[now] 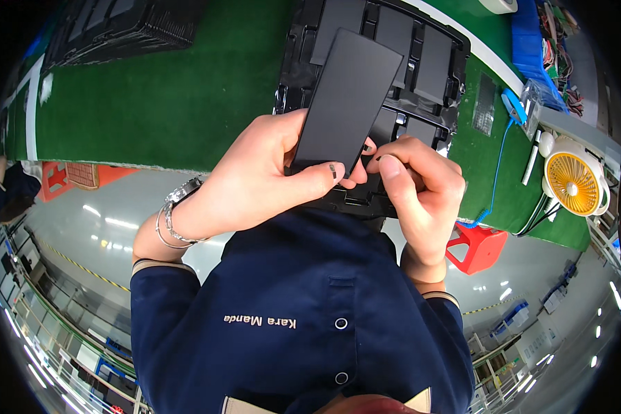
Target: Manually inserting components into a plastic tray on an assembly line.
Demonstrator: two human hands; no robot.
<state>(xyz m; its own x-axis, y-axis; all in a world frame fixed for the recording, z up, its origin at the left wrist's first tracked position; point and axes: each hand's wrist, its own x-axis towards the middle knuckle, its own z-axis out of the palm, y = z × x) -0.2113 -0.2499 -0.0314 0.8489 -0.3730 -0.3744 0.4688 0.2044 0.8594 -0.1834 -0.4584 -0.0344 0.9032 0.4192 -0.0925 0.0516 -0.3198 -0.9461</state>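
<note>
A flat, dark grey rectangular panel (348,96) is gripped by my left hand (252,179), tilted over the near part of a black plastic tray (459,79). My left thumb lies across the panel's near end, and a small dark patch shows at the thumb's tip. Close beside the panel's near right edge is my right hand (424,190), its thumb and index finger pinched together. A tiny dark bit shows by those fingertips, too small to name. Similar grey panels (436,62) lie in the tray's compartments beneath.
A green work surface (138,117) spreads under the tray, with stacked black trays (127,34) at far left. To the right are a blue coiled cord (495,183), a white and yellow fan (573,183) and blue bins (531,52) of wires. A red stool (477,247) stands below.
</note>
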